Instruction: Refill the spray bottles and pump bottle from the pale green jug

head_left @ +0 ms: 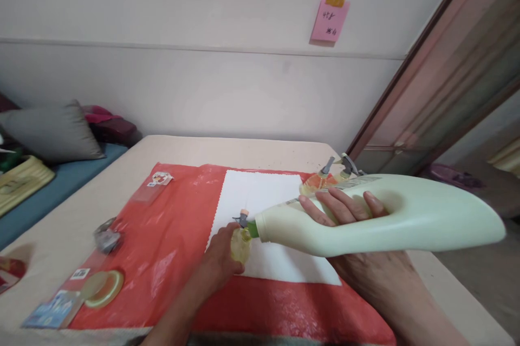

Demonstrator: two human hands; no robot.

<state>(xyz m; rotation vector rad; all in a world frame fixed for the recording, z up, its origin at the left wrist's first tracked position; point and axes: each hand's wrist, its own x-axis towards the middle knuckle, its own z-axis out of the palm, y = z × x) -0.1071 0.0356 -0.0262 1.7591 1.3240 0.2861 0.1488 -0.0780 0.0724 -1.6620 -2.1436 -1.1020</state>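
Observation:
My left hand (219, 254) is closed around a small clear bottle (241, 248) with a yellowish tint and a grey stopper-like cap (242, 218) at its top. My right hand (345, 208) grips the handle of a large pale-green plastic jug (439, 216), which lies tilted almost level. The jug's green spout (252, 228) points left and meets the small bottle at its mouth; whether liquid is flowing I cannot tell. Under both is a white sheet (264, 189) with a scalloped edge, spread on a red plastic cover (179, 221).
Similar clear bottles with grey tops (314, 181) stand behind the jug. A round yellow-rimmed lid (103, 289), a blue packet (52, 311), a crumpled clear wrapper (109, 236) and a red object (10, 273) lie at left. A pink note (331, 21) hangs on the wall.

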